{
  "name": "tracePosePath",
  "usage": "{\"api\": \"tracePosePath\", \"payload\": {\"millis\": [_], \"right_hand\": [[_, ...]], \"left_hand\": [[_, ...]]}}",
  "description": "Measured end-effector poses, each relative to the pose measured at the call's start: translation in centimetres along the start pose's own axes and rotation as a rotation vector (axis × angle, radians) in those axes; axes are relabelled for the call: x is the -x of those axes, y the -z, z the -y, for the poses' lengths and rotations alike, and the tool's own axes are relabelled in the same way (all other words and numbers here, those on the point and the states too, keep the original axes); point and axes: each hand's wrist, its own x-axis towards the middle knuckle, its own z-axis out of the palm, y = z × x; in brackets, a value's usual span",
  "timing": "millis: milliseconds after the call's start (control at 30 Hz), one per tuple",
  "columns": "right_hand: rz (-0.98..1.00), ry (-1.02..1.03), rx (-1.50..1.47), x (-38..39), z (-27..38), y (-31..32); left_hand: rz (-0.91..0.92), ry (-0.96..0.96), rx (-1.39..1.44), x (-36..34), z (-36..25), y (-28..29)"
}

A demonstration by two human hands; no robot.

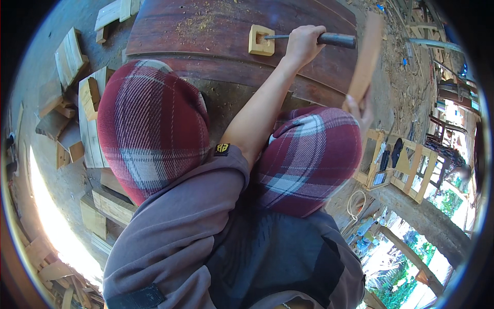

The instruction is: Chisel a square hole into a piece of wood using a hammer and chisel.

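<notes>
A small pale wooden block [254, 46] with a squared hollow cut in it rests on the dark reddish-brown board [226, 38]. My left hand [303, 45] is closed round a chisel, whose dark handle [337, 40] sticks out to the right. The chisel's thin metal blade [278, 36] lies nearly level in this view, its tip in the block's hollow. To the right, my right hand [362, 107] grips a long wooden stick [368, 54] at its lower end. The stick is raised beside the chisel handle and smeared by motion.
Wood shavings [198, 23] are scattered over the board. My knees, in red plaid cloth [154, 123], flank my left forearm. Several wood offcuts [69, 56] lie on the floor at left. A wooden frame [406, 170] with small items stands at right, near a loop of cord [355, 206].
</notes>
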Motion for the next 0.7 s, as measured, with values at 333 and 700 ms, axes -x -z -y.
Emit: {"api": "tracePosePath", "payload": {"millis": [333,700], "right_hand": [[0.075,0.183,0.067,-1.3,-1.6,0.0],[0.014,-0.079,-0.078,-0.4,0.7,0.2]], "left_hand": [[-0.011,-0.036,-0.007,-0.5,0.0,-0.7],[-0.005,-0.007,-0.022,0.1,0.0,-0.8]]}}
